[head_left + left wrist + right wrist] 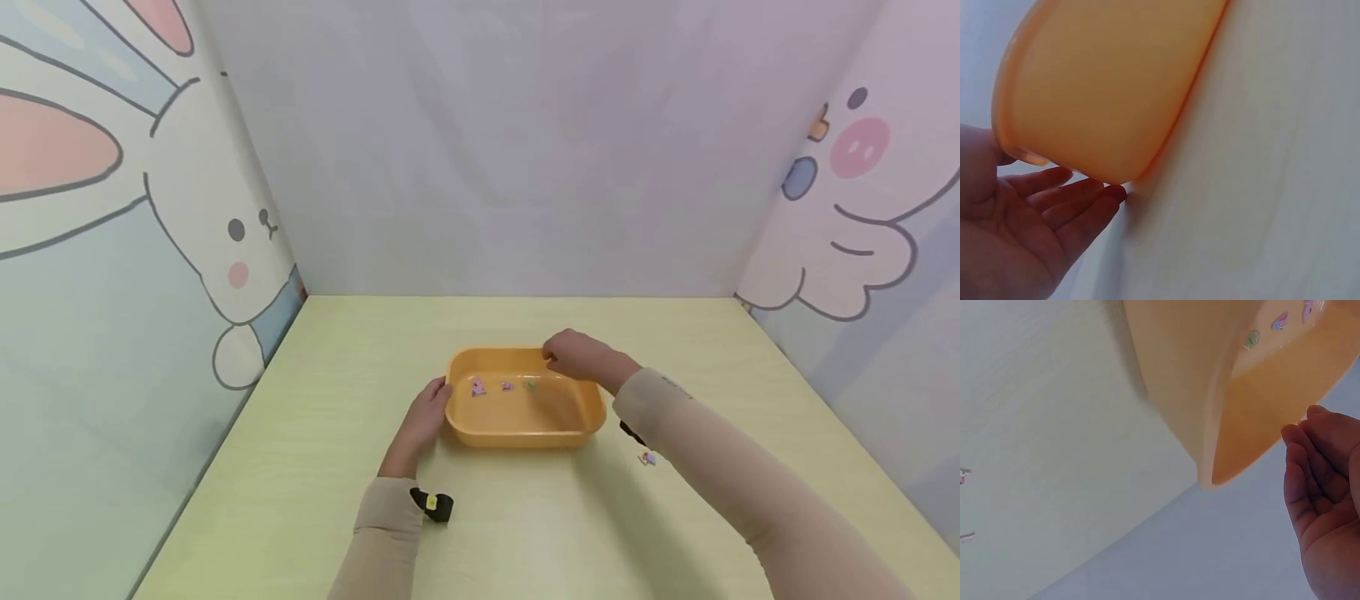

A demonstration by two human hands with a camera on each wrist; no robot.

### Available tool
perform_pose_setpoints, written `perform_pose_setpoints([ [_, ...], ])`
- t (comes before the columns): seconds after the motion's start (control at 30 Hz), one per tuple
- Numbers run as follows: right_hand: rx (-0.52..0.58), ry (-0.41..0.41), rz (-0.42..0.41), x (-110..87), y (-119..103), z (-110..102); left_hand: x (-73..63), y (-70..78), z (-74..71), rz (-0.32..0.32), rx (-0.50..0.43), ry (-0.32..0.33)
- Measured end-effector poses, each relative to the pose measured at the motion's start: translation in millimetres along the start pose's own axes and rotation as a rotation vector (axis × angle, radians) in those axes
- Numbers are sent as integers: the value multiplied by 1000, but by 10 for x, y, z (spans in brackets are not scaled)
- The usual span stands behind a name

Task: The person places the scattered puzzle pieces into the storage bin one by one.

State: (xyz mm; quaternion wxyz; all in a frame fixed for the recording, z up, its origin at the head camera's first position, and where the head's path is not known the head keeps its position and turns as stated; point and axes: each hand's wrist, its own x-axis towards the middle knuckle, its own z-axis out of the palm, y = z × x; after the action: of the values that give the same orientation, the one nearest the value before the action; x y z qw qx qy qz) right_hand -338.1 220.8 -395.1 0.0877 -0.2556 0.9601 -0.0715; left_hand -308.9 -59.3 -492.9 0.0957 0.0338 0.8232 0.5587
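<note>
A shallow orange plastic basin (521, 438) stands on the table. My left hand (426, 414) holds its left end, the thumb by the rim and the fingers (1085, 219) against the outer wall. Over the far rim, right of the middle, is my right hand (581, 354), fingers bent and tips close together. Whether these pinch the rim or something small is not shown. Inside the basin lie a pink piece (478, 387), a smaller purple-pink piece (507, 386) and a green piece (1251, 339), spaced in a row.
On the table (337, 467), a small colourful piece (647, 458) lies right of the basin, beside the right forearm. Pale cloth walls (510, 167) enclose the table at the back and sides. A black band (432, 504) is on the left wrist.
</note>
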Motion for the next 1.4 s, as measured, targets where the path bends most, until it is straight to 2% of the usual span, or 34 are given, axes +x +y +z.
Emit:
perform_pose_setpoints([
  [0.13, 5, 28, 36, -96, 71, -75, -8, 11, -22, -11, 3, -2],
  [0.23, 35, 33, 92, -179, 139, -129, -12, 16, -34, -19, 2, -2],
  [0.47, 85, 75, 194, -421, 387, -166, -7, 11, -34, -21, 4, -3],
  [0.93, 146, 95, 294, -903, 1000, 83, -18, 24, -21, -33, -5, -6],
  [1.17, 128, 88, 325, -1045, 1246, 217, -17, 7, -16, -46, -1, -9],
  [1.4, 132, 69, 397, -1147, 1441, 339, -22, 11, 10, -39, 0, -9],
])
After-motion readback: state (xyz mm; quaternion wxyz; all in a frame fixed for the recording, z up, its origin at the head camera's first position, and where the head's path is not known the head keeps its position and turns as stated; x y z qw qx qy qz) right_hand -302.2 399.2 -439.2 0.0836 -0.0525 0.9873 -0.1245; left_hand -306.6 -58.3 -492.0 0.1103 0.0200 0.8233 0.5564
